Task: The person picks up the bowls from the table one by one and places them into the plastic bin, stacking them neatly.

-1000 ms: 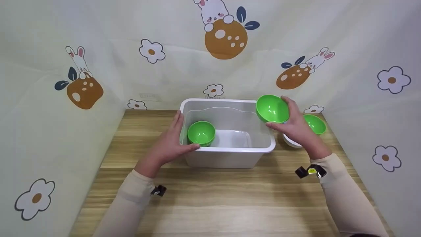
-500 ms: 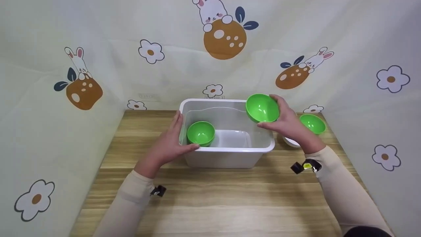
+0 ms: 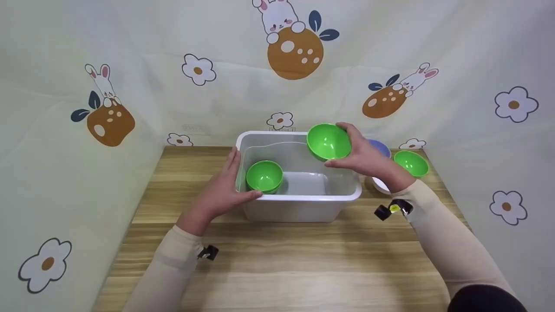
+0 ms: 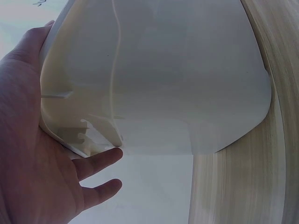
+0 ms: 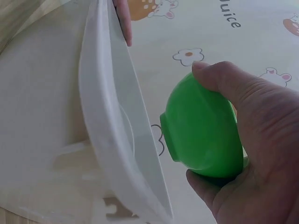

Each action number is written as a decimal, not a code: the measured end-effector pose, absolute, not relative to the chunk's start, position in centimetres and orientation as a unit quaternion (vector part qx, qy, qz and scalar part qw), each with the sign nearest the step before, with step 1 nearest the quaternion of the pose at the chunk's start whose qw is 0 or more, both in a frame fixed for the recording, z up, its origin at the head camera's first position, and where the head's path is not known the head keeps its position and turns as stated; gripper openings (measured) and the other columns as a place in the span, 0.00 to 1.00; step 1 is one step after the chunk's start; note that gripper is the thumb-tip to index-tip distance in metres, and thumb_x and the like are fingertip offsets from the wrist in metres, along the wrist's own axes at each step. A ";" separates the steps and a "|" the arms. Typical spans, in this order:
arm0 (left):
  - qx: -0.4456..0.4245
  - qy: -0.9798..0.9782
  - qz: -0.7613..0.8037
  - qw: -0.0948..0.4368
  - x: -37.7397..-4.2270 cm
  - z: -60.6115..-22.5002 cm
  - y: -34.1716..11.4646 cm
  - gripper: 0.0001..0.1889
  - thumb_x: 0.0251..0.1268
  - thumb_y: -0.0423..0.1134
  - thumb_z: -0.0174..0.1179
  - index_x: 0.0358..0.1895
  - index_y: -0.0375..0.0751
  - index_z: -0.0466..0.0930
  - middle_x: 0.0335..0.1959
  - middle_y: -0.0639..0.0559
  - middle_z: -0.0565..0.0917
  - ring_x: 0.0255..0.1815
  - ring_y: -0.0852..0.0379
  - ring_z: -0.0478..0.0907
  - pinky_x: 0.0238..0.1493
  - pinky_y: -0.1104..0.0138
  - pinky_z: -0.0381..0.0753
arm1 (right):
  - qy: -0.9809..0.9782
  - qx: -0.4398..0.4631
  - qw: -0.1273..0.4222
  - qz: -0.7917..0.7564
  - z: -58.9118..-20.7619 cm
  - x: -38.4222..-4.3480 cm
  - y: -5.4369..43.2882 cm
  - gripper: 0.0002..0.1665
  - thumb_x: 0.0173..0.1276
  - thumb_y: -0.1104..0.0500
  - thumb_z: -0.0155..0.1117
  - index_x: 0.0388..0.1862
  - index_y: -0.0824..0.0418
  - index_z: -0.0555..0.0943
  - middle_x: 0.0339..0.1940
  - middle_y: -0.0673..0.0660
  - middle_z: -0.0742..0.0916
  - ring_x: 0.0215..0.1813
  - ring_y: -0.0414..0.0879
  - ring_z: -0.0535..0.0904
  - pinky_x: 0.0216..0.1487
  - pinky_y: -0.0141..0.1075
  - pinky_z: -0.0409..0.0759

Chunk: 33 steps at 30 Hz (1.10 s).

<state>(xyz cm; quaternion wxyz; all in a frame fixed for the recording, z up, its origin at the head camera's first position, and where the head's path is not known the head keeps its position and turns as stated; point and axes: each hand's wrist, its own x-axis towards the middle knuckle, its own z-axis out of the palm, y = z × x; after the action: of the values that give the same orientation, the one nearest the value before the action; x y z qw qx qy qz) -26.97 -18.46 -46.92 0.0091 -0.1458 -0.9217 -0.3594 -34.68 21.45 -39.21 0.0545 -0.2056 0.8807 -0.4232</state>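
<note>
A white plastic bin (image 3: 299, 198) stands on the wood-grain table. My left hand (image 3: 219, 195) rests on its left front corner, the thumb lying along the front rim and the fingers along the left side. In the left wrist view, two fingers (image 4: 99, 163) stick out straight past the bin's edge. My right hand (image 3: 364, 154) holds a green bowl (image 3: 328, 142) by its right side, above the right rear part of the bin. The bowl is tilted, its hollow facing me. Inside the bin at the left sit stacked green bowls (image 3: 264, 175).
Right of the bin are another green bowl (image 3: 411, 164), a blue bowl (image 3: 379, 147) and a white bowl (image 3: 381, 185), the last two partly hidden by my right hand and wrist. A printed cloth (image 3: 234, 99) rises behind the table and on both sides.
My right hand has moved left with the green bowl, from over the bin's right rim to further over the bin. The blue bowl has come into view. My left hand stays put.
</note>
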 end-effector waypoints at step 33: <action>-0.146 -0.918 -0.368 0.004 -27.0 -46.9 -18.5 0.73 0.59 0.70 0.78 0.93 0.45 0.36 0.94 0.47 0.35 0.91 0.34 0.48 0.83 0.35 0.59 | 0.855 -0.323 0.128 -0.385 -38.4 -39.3 15.3 0.68 0.55 0.51 0.93 0.84 0.61 0.58 0.75 0.61 0.74 0.70 0.55 0.76 0.73 0.51 0.77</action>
<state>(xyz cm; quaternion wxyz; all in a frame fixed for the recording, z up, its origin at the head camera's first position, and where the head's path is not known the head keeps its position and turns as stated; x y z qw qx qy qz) -27.01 -18.49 -46.90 0.0043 -0.1464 -0.9183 -0.3678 -39.27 15.28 -38.40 0.1279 -0.3233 0.8550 -0.3848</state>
